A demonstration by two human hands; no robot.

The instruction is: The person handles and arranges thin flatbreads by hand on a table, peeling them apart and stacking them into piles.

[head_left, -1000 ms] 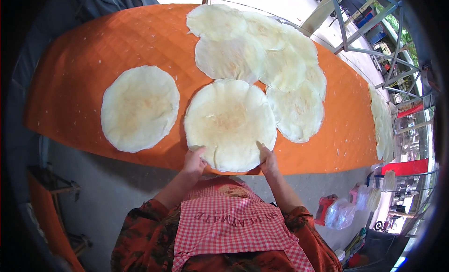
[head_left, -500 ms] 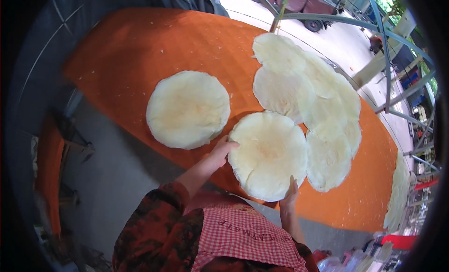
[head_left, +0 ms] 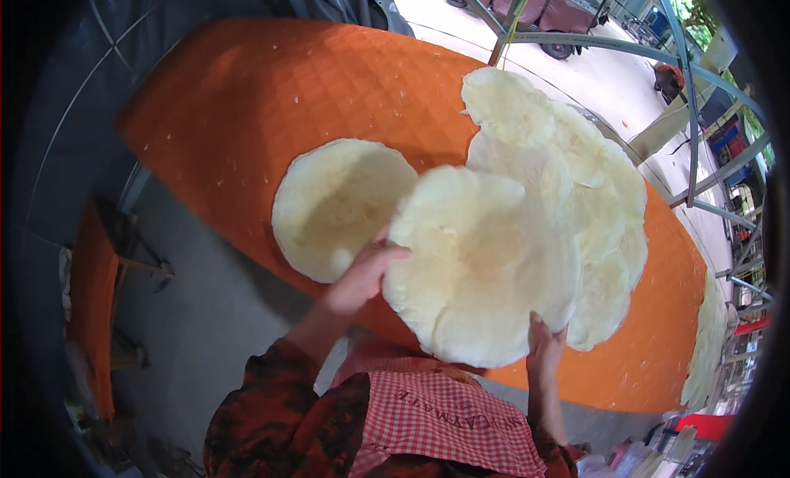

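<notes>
I hold a large, pale round flatbread [head_left: 461, 280] lifted above the orange quilted cloth [head_left: 206, 91] on the table. My left hand [head_left: 378, 260] grips its left edge with the thumb on top, and my right hand [head_left: 546, 338] grips the lower right edge. The bread is slightly blurred and hides part of the others. A second thick round [head_left: 325, 219] lies to the left, partly shaded. Several thinner, overlapping sheets [head_left: 609, 206] spread along the right of the table, partly under the held bread in this view.
More sheets [head_left: 704, 338] lie at the far right. A metal frame [head_left: 691, 124] and a wheeled cart [head_left: 543, 5] stand beyond the table. Dark sheeting [head_left: 74, 83] hangs at the left, above another orange-covered surface [head_left: 90, 313]. A red checked apron covers my front.
The view has swung, shifting the table rightward in it. The held bread has risen from the near edge toward the overlapping sheets, with both hands still on it.
</notes>
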